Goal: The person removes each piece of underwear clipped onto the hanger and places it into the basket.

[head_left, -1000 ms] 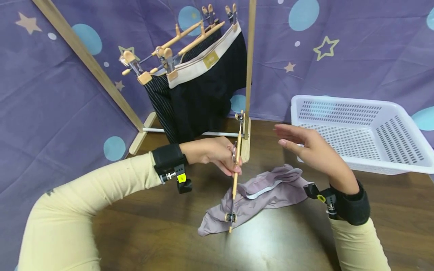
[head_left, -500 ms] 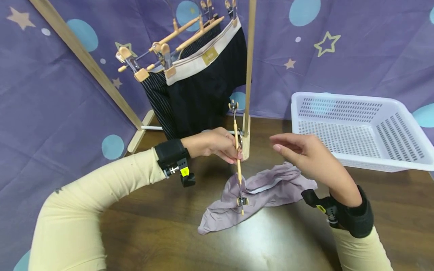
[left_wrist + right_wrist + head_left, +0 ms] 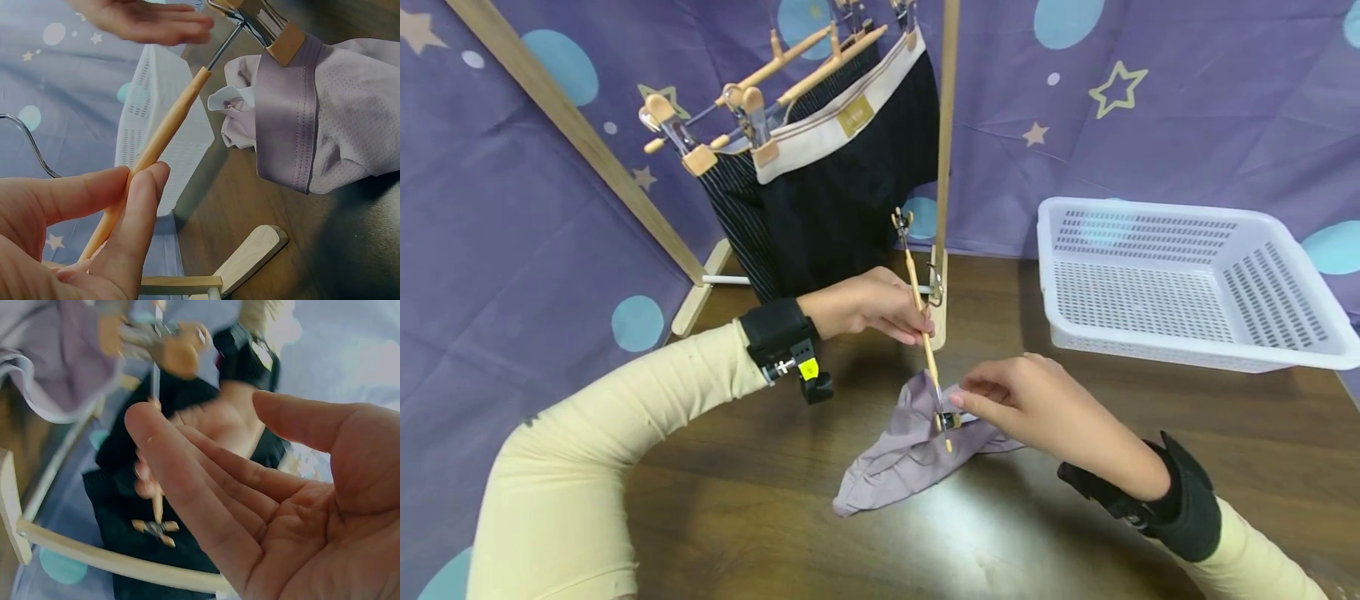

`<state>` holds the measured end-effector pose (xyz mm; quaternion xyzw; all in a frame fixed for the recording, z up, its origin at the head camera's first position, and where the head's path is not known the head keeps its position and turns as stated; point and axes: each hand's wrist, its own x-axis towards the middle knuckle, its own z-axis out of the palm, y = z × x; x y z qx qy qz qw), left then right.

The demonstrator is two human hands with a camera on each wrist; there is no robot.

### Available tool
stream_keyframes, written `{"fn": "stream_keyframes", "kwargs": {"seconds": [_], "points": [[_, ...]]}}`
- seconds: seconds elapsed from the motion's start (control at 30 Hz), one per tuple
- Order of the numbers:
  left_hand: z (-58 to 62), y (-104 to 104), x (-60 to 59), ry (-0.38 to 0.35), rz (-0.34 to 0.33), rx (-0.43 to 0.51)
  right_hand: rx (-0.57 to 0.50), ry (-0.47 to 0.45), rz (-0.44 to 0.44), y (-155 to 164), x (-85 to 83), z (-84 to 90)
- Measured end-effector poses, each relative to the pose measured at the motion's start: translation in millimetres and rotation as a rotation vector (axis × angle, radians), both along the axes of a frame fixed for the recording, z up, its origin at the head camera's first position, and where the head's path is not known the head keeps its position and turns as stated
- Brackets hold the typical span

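The left hand (image 3: 865, 312) pinches the wooden bar of a clip hanger (image 3: 922, 333) between thumb and fingers, holding it tilted, its upper clip up near the rack post (image 3: 945, 125) and its lower clip (image 3: 947, 419) down on a lilac garment (image 3: 902, 446). That garment lies crumpled on the dark worktop (image 3: 1000, 533), its waistband caught in the lower clip. The right hand (image 3: 1037, 408) hangs just beside that clip, fingers relaxed and straight, gripping nothing. Behind, dark shorts (image 3: 842, 192) hang from hangers on the wooden rack, and a white basket (image 3: 1187, 283) sits at the right
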<state>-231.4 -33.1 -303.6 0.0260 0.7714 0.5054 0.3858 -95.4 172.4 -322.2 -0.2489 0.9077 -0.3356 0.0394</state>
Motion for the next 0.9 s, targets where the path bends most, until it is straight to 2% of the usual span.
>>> {"fn": "stream_keyframes", "kwargs": {"seconds": [0.23,0.5,0.73,0.9], "points": [[1.4,3.0,-2.6,-0.012,0.033,0.003,0.077,-0.009,-0.014,-7.3,-2.0,-0.7],[-1.2,5.6,-2.2,-0.018,0.063,0.038,0.123,-0.082,0.014,-8.5,-9.4,-4.0],[-2.2,6.1,-2.1,-0.013,0.071,0.039,0.096,-0.128,0.097,-7.9,-18.1,-5.5],[-2.7,6.6,-1.8,-0.005,0.069,0.048,0.068,-0.189,0.110,-6.4,-19.2,-2.8]]}}
